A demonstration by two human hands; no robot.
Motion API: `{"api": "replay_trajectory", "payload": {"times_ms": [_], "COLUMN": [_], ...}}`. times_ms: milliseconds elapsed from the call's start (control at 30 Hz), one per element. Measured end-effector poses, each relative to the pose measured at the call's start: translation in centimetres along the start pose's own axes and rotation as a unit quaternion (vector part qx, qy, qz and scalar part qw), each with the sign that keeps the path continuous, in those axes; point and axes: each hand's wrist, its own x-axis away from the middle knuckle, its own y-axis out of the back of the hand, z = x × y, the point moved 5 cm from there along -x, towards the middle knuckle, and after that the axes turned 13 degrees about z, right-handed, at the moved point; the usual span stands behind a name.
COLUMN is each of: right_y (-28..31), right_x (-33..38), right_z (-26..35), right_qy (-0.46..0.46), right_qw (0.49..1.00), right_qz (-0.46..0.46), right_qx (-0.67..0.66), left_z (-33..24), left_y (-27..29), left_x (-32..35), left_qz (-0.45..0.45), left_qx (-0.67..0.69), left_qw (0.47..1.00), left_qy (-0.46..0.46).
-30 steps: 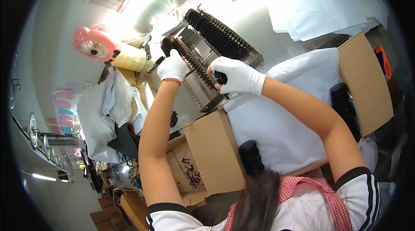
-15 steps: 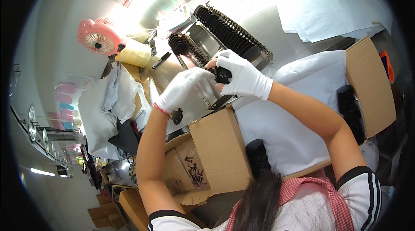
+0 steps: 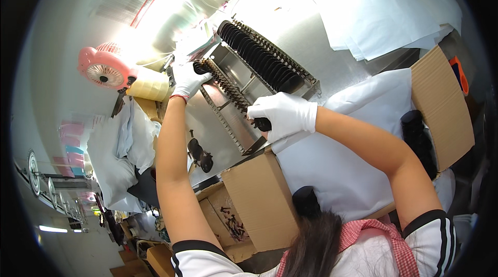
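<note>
A metal rack (image 3: 251, 82) with toothed rails lies on the steel table. Its right-hand row is packed with black round pieces (image 3: 259, 56). At the far end of the left-hand row my left hand (image 3: 188, 78), in a white glove with bare fingertips, closes around a few black round pieces (image 3: 199, 67). My right hand (image 3: 285, 113), gloved the same way, is closed around a small black stack (image 3: 263, 123) at the row's near end; its fingers partly cover the stack. A dark, lumpy black part (image 3: 200, 156) lies on the table by my left forearm.
A cardboard box (image 3: 259, 202) with small dark screws inside stands nearest me. White sheeting (image 3: 337, 147) covers a larger box at right. Black cylinders (image 3: 415, 134) stick out there. A pink fan (image 3: 105, 72), a yellow roll (image 3: 149, 86) and white sheets (image 3: 384, 15) surround the table.
My left hand has moved from beside my right hand to the far end of the rack's left row. My right hand stays at the near end, slightly lower, still around black pieces.
</note>
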Motion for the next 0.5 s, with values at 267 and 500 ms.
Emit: {"api": "replay_trajectory", "payload": {"times_ms": [267, 500], "right_y": [0.5, 0.5], "right_x": [0.5, 1.0], "right_z": [-1.0, -0.1], "right_qy": [0.023, 0.013], "right_qw": [0.998, 0.986], "right_qz": [0.007, -0.127], "right_qx": [-0.062, -0.108], "left_z": [-1.1, -4.6], "left_y": [-1.9, 1.4], "left_x": [-3.4, -1.0], "left_qz": [0.081, 0.02], "left_qx": [-0.078, -0.207], "left_qw": [0.971, 0.967], "left_qy": [0.212, 0.149]}}
